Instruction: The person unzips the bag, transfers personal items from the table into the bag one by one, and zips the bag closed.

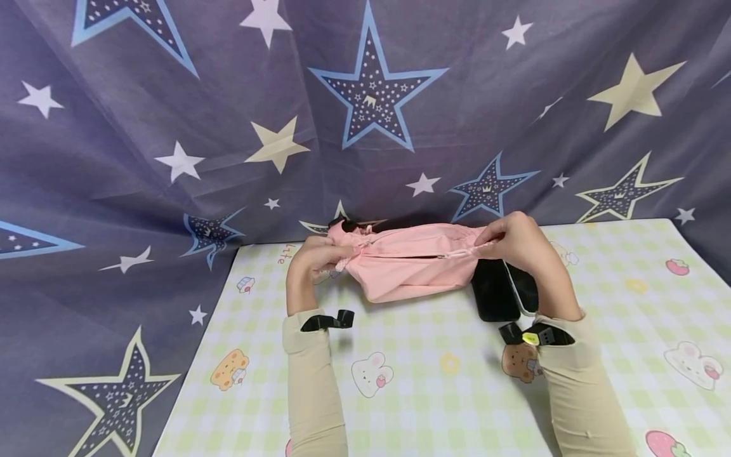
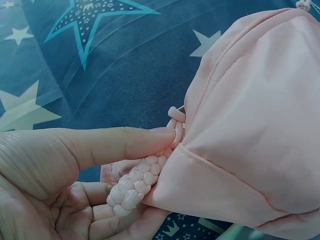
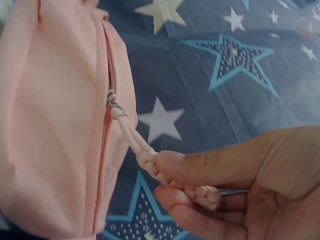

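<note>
Seen from the head view's centre, a dark cloth [image 1: 365, 181] hangs from nine o'clock through twelve to three, with a large blue-edged star [image 1: 377, 89] at twelve and a plain cream star [image 1: 636, 94] at two. The checked table [image 1: 422, 406] spreads around six, with a printed bear [image 1: 230, 369] near half past seven and a strawberry [image 1: 678, 266] at three. Towards four lies a flat black object [image 1: 495, 298].

Pink bag [image 1: 414, 279]: matt cloth; zip pull [image 3: 147, 159]: knobbly braided cord; slider [image 3: 111, 98]: shiny metal.
</note>
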### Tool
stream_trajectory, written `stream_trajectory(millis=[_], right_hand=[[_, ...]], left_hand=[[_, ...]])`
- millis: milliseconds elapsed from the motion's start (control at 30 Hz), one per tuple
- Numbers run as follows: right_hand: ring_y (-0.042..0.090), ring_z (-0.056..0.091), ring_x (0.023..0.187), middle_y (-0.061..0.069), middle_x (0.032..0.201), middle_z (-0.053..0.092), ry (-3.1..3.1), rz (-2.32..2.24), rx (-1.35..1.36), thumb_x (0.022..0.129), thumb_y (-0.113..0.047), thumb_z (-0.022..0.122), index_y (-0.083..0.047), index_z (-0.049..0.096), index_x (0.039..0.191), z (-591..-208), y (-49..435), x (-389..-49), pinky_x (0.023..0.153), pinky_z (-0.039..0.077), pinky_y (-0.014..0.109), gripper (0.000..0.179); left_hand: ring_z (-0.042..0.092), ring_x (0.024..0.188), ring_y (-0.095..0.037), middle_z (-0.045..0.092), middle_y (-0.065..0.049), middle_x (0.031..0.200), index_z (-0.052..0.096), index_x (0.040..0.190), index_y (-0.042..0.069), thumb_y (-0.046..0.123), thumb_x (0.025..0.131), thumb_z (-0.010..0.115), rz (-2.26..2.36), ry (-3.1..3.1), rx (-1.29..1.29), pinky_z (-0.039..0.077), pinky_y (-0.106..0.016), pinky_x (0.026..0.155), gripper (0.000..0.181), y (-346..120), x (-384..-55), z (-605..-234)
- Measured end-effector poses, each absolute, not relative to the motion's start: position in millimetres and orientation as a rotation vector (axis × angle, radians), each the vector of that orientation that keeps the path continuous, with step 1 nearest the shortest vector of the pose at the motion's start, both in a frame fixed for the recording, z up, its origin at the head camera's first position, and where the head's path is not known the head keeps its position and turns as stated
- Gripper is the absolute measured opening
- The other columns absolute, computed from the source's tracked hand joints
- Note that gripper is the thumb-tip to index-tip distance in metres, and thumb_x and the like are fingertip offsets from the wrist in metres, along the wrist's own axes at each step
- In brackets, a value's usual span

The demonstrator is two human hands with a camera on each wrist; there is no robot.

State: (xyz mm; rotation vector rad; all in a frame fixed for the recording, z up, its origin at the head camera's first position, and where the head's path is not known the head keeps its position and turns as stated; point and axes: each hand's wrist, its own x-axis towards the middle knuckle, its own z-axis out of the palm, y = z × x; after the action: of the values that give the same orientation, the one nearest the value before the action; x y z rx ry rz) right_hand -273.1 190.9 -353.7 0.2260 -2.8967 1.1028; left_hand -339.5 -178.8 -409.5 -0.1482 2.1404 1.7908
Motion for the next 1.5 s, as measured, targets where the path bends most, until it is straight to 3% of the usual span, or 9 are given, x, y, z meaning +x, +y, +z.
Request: stream_trajectory(millis=[267,567,833,1000,1367,1500], right_hand=[[0.015,0.057,0.067,0.0,0.067,0.072,-2.924,1.078,0.12,0.08,-0.019,0.088,-0.005,0.081,0.085,-361.7,208.0,-280.9,0.061,0.046,0.028,0.017],[0.022,0.06,0.074,0.007,0.074,0.076,-2.886,1.014,-0.003,0.077,-0.016,0.087,-0.002,0.081,0.085,-377.3,222.9,-290.3,0.063,0.045,0.029,0.017],[0.008,0.056,0.055,0.0,0.062,0.07,-2.803,1.048,-0.091,0.076,-0.012,0.087,0.003,0.079,0.083,-397.4,240.6,-299.6,0.052,0.045,0.025,0.018],[0.003,0.055,0.052,-0.001,0.062,0.071,-2.754,1.099,-0.107,0.077,-0.011,0.087,0.005,0.078,0.086,-407.2,248.5,-303.1,0.05,0.045,0.021,0.021],[-0.003,0.054,0.049,0.005,0.067,0.074,-2.676,1.16,-0.158,0.077,-0.009,0.087,0.008,0.078,0.089,-429.8,255.5,-311.4,0.048,0.046,0.016,0.023],[-0.004,0.054,0.047,-0.001,0.062,0.071,-2.65,1.172,-0.214,0.077,-0.008,0.088,0.009,0.077,0.089,-437.0,257.4,-313.6,0.047,0.046,0.015,0.024]], left_hand=[[0.051,0.047,-0.003,0.049,0.009,0.051,0.037,0.056,0.018,0.005,0.085,0.077,1.775,2.122,-0.152,0.047,-0.018,0.051,0.051,-182.3,-340.0,-409.5],[0.045,0.046,-0.003,0.044,0.009,0.051,0.035,0.056,0.018,0.002,0.085,0.075,1.763,2.14,-0.138,0.041,-0.019,0.05,0.053,-182.9,-340.6,-411.5],[0.048,0.049,-0.004,0.047,0.008,0.052,0.039,0.056,0.018,0.001,0.087,0.072,1.726,2.159,-0.131,0.044,-0.019,0.053,0.048,-184.1,-341.9,-412.2],[0.051,0.051,-0.004,0.049,0.008,0.053,0.045,0.057,0.017,0.002,0.087,0.073,1.709,2.17,-0.125,0.048,-0.019,0.054,0.044,-184.3,-341.8,-412.0],[0.049,0.05,-0.007,0.052,0.006,0.054,0.046,0.058,0.015,0.001,0.085,0.074,1.718,2.177,-0.128,0.045,-0.018,0.05,0.042,-185.5,-338.6,-411.1],[0.052,0.051,-0.008,0.052,0.004,0.056,0.042,0.059,0.014,0.0,0.084,0.074,1.741,2.159,-0.124,0.046,-0.018,0.051,0.044,-184.7,-339.1,-412.2]])
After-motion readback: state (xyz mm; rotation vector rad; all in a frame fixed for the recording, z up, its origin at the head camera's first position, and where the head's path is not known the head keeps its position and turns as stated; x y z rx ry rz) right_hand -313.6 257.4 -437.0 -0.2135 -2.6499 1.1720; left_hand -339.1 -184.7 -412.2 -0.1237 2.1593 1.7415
